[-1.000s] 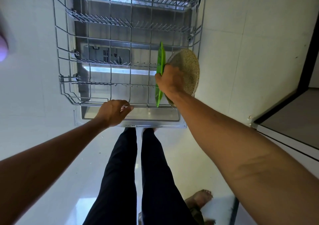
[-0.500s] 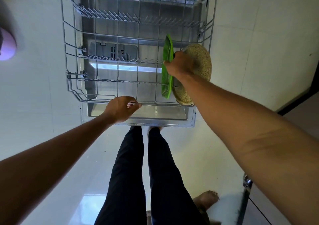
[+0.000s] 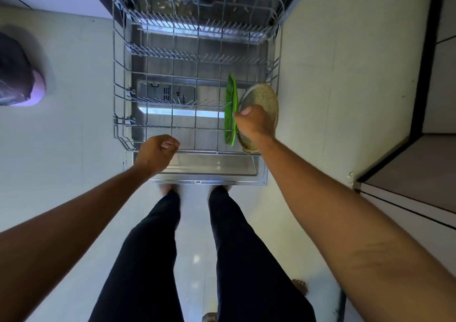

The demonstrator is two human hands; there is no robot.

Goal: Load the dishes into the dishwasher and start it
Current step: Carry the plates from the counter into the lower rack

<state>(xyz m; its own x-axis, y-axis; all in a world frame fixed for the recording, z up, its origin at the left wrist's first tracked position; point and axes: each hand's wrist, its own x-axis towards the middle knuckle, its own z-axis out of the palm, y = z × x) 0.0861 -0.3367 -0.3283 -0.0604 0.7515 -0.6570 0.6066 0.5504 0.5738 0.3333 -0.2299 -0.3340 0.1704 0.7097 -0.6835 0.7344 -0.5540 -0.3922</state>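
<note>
Edgewise in rack (image 3: 114, 50) — speckled plate (image 3: 265, 97) (gripped)

the dishwasher rack (image 3: 172, 127) is thin metal wire in a smooth grey coating. under it the door liner (image 3: 217, 166) is brushed stainless steel, catching bright glare. the green plate (image 3: 230, 104) looks like glossy plastic; the speckled plate (image 3: 264, 97) beside it is beige, flecked and matt. the floor (image 3: 74, 136) is pale polished tile with soft reflections. the trousers (image 3: 148, 260) are dark matt cloth.
</note>
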